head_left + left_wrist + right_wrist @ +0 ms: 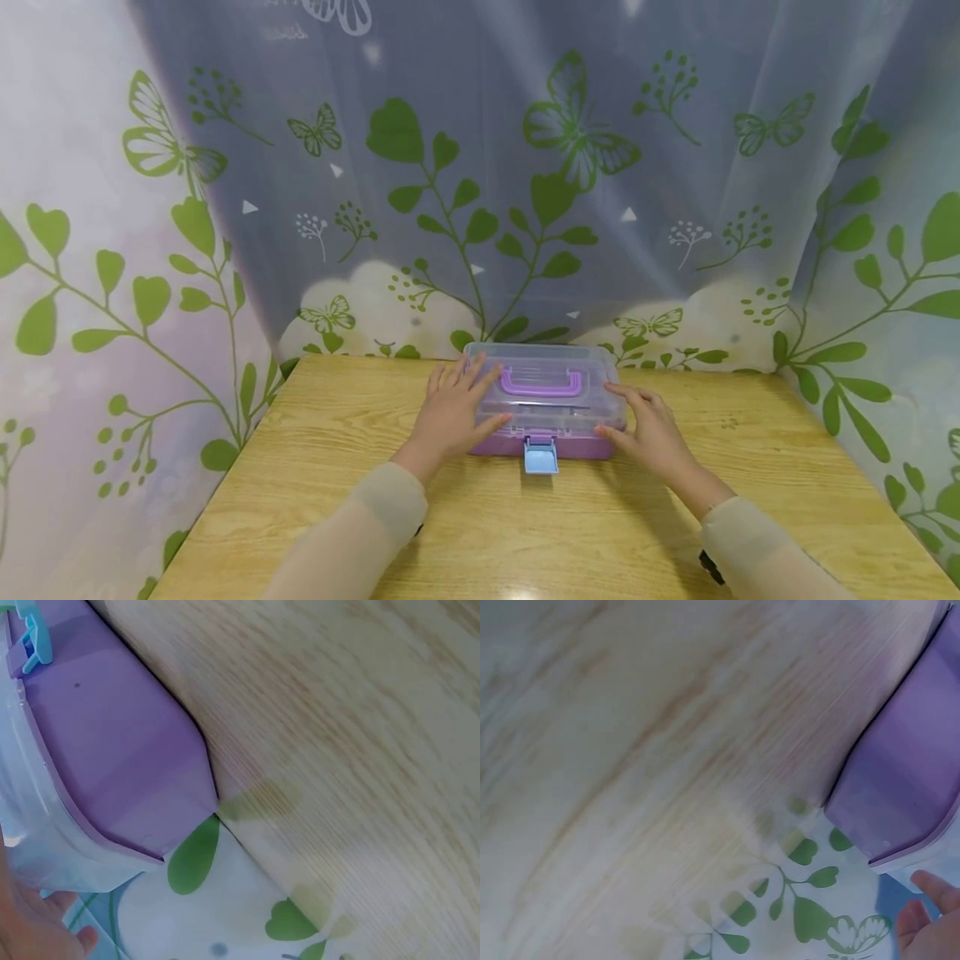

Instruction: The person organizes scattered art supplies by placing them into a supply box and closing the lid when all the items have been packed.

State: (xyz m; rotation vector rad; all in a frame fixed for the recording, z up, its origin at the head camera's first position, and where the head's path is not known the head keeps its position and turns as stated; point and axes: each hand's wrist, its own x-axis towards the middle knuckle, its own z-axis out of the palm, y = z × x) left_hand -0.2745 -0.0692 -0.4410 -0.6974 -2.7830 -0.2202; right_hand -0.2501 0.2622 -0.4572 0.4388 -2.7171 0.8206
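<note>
A storage box (495, 446) with a purple base and a clear lid (540, 354) stands at the back of the table. Its purple carry handle (542, 390) lies folded down on the lid. At the front, a light blue latch (541, 458) is flipped outward. My left hand (452, 410) rests with spread fingers on the left part of the lid. At the right side of the lid, my right hand (652, 429) touches its edge with thumb and forefinger, fingers mostly straight. Both wrist views show the purple base (112, 735) at the side, with fingertips by the lid.
The wooden table (315, 500) carries the box near its far edge. A curtain (480, 167) with green leaves and butterflies hangs right behind that edge, and similar patterned cloth (97, 292) encloses the left and right sides.
</note>
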